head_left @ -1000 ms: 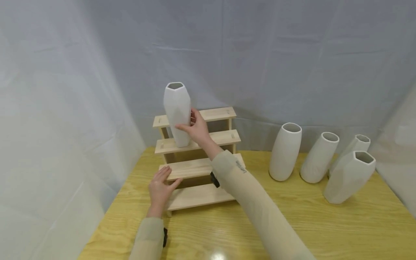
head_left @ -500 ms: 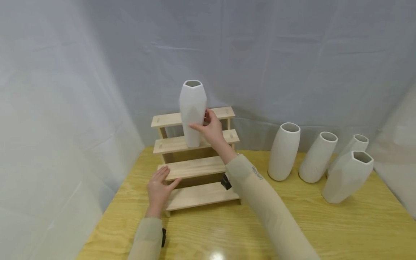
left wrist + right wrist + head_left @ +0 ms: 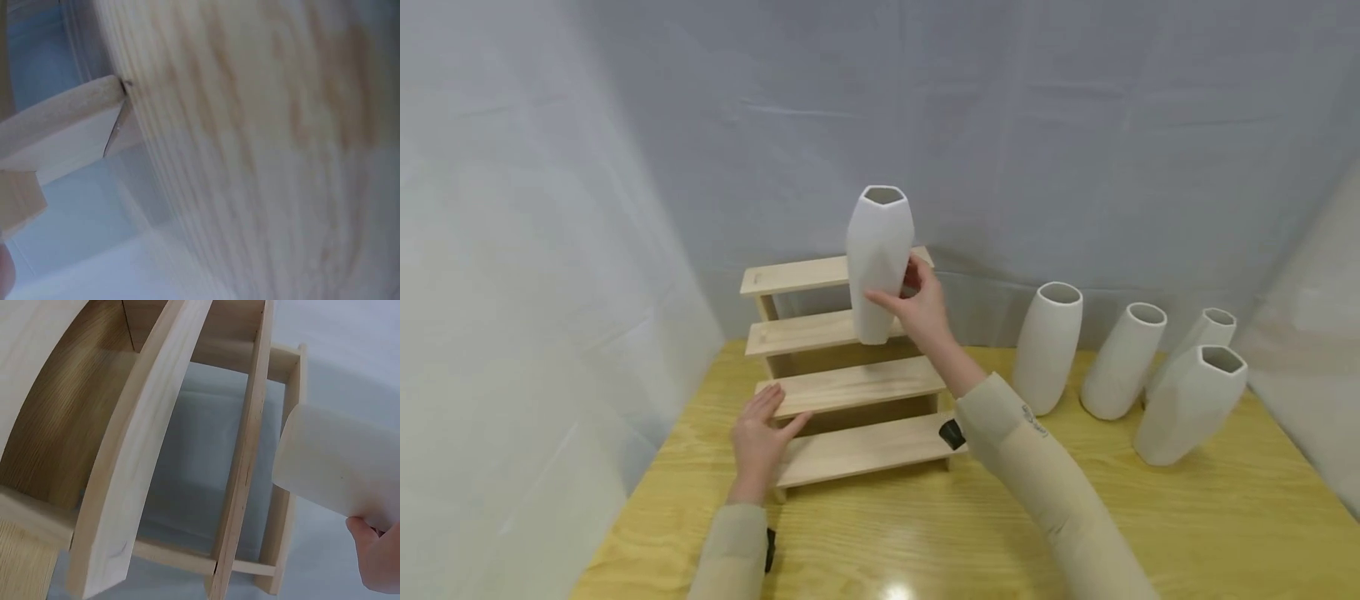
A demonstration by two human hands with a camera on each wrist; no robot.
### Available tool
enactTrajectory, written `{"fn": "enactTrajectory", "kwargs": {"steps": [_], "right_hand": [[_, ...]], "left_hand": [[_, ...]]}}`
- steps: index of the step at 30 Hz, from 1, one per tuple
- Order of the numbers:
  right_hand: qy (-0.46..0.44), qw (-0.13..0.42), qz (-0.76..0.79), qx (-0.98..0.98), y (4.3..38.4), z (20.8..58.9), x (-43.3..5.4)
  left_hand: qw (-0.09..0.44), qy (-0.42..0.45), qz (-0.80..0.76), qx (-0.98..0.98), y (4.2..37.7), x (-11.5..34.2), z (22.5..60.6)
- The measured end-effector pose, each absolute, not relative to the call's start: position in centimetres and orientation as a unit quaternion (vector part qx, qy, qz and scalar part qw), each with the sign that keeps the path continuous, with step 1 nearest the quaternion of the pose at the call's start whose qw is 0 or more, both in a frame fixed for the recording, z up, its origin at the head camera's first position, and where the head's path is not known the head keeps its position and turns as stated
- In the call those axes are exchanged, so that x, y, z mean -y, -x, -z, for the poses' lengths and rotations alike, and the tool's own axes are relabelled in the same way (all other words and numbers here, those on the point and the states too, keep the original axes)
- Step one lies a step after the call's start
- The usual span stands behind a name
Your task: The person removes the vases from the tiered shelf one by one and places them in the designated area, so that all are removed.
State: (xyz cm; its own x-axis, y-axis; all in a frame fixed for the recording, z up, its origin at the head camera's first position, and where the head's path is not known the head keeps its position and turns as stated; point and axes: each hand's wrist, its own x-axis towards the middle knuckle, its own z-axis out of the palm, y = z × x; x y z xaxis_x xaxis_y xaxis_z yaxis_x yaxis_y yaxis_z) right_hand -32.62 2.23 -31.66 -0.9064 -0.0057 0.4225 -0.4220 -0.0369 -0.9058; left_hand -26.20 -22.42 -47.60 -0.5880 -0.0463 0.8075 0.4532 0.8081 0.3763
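My right hand (image 3: 922,310) grips a tall white faceted vase (image 3: 880,250) by its lower side, thumb in front. The vase stands nearly upright, in front of the upper steps of a pale wooden tiered stand (image 3: 850,387). In the right wrist view the vase's base (image 3: 306,450) appears apart from the boards, beyond them. My left hand (image 3: 757,437) rests at the left end of the second step from the bottom, fingers on the board and thumb spread. A board (image 3: 250,150) fills most of the left wrist view, with only a fingertip (image 3: 5,272) showing.
Several white vases stand at the right of the table (image 3: 1037,517): a smooth one (image 3: 1048,350), another rounded one (image 3: 1123,362), a faceted one in front (image 3: 1187,408) and one partly hidden behind (image 3: 1213,329). Grey-white sheeting (image 3: 1000,150) hangs behind and at the sides.
My right hand has carried the vase rightward along the upper steps, from the left end to right of the middle. My left hand stays at the stand's left end; the view has shifted slightly.
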Motion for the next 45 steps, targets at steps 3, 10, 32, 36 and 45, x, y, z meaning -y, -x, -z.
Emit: {"fn": "enactTrajectory", "kwargs": {"steps": [3,10,32,36,45], "right_hand": [[-0.152,0.156,-0.705,0.675,32.0,31.7,-3.1],[-0.146,0.176,-0.697,0.679,30.2,31.9,-4.8],[-0.136,0.223,-0.668,0.697,25.6,33.3,-10.2],[-0.139,0.234,-0.649,0.71,26.0,35.1,-11.7],[-0.092,0.228,-0.655,0.714,25.3,37.0,-14.0]], "left_hand": [[0.447,0.127,0.284,0.839,26.3,22.5,47.6],[0.447,0.121,0.284,0.84,26.4,22.9,47.4],[0.437,0.111,0.293,0.843,26.6,23.9,47.5],[0.442,0.111,0.295,0.84,26.5,24.1,47.6],[0.432,0.107,0.3,0.844,26.3,24.6,47.4]]}}
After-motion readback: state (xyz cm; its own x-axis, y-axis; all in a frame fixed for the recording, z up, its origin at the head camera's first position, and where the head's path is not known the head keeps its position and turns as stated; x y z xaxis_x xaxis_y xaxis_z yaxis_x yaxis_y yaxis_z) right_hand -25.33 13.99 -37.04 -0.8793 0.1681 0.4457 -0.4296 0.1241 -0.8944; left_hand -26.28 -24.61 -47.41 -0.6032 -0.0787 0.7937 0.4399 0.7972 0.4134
